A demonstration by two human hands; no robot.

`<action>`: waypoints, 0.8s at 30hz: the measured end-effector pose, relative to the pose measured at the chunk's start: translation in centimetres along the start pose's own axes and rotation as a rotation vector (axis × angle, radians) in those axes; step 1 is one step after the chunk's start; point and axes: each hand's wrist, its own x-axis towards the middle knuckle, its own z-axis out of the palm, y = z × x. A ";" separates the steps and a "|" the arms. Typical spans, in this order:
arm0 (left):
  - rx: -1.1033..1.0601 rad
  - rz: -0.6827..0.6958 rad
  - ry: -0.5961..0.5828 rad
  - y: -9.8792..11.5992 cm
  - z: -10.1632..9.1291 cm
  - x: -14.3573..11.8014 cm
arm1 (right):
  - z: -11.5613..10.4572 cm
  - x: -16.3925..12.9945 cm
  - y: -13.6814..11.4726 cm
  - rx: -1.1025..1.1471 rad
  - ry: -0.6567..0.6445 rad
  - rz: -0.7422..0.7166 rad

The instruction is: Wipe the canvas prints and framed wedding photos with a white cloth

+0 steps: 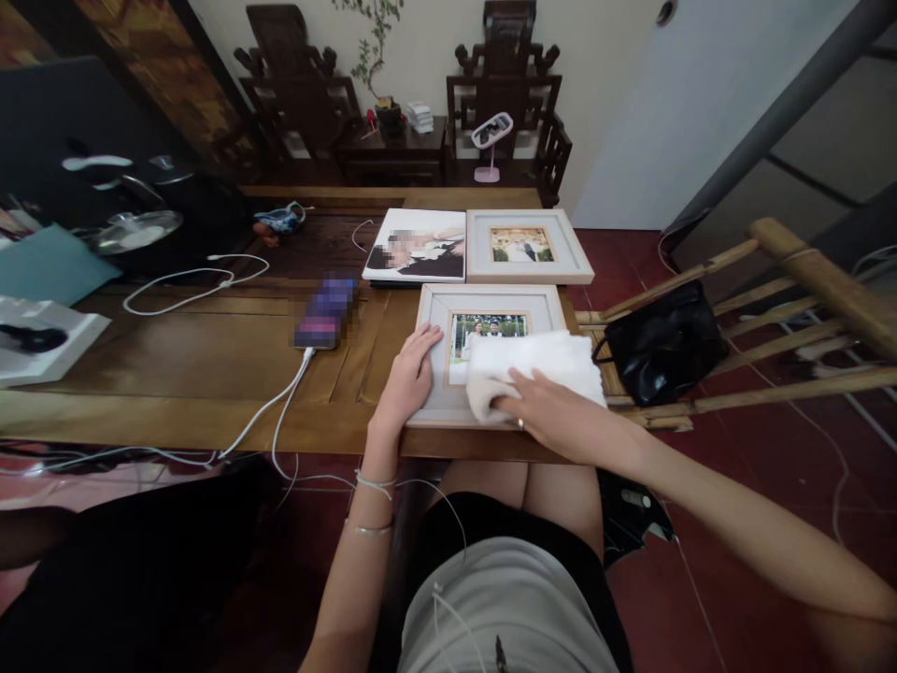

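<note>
A light wooden picture frame (434,308) lies flat near the table's front edge, with a small photo (463,338) of people inside a pale mat. My left hand (410,374) rests on the frame's left side, its fingers stretched out along the rail. Gripped in my right hand (539,411) is a folded white cloth (543,360), pressed on the lower right of the frame and covering part of the photo. A ring shows on one right finger.
Behind lie a second frame (578,252) and a white-covered photo album (382,248). Left of them are a phone (326,313) on a charging cable and a white box (49,350). A black bag (662,341) sits on a bamboo chair (791,234) at the right.
</note>
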 end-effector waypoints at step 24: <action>0.017 0.051 -0.027 -0.6 0.0 0.0 | 1.9 9.7 8.0 -0.160 0.090 0.145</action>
